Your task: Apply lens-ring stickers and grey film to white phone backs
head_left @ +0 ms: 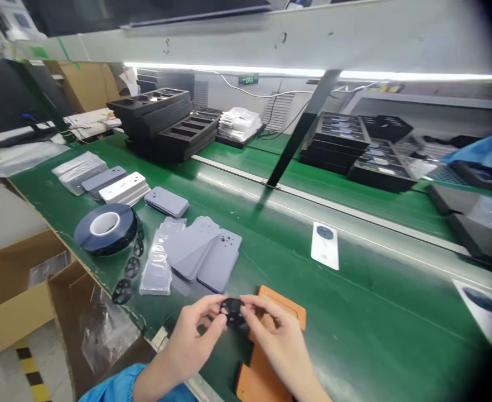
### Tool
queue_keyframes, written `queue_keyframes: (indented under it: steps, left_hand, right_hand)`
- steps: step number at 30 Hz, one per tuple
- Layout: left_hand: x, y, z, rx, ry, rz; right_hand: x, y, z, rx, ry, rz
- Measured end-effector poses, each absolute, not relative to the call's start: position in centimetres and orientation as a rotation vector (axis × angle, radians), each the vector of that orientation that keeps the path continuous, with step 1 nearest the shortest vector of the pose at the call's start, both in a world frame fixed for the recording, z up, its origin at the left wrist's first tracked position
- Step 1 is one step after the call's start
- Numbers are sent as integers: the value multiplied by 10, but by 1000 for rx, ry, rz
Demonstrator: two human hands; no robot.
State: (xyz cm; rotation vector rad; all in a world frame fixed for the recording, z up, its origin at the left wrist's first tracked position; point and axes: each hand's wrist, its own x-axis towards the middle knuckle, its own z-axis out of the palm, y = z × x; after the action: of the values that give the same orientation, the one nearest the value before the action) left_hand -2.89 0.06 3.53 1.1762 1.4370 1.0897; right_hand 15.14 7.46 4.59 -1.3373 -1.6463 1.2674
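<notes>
Between both hands is a round black adhesive sticker (232, 310) with holes in it. My left hand (198, 332) pinches its left edge between thumb and fingers. At its right edge my right hand (273, 329) grips it the same way. Under my right hand lies an orange fixture (258, 368), partly hidden by the hand and forearm. Just beyond my hands are fanned grey phone back panels (218, 259) with camera holes. A roll of black round stickers (120, 231) lies on its side at the left, its strip trailing toward the table edge.
Clear plastic sleeves (158, 262) lie left of the grey panels. Stacks of white panels (123, 188) and grey panels (166, 201) sit farther back. White panels with dark discs (324, 245) rest on the right. Black trays (183, 131) stand behind; a cardboard box (15, 301) is below left.
</notes>
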Motion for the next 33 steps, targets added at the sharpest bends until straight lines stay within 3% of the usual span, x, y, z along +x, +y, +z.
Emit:
queue_keyframes:
  steps: [5, 11, 33]
  left_hand:
    - [6, 12, 24, 1745, 1430, 950]
    - [27, 20, 9, 2072, 1442, 778]
    - [33, 33, 0, 2185, 1406, 677]
  right_hand:
    - [217, 82, 22, -1691, -1585, 978]
    - [232, 76, 2, -1711, -1647, 825]
    - [229, 73, -4, -1682, -1708, 617]
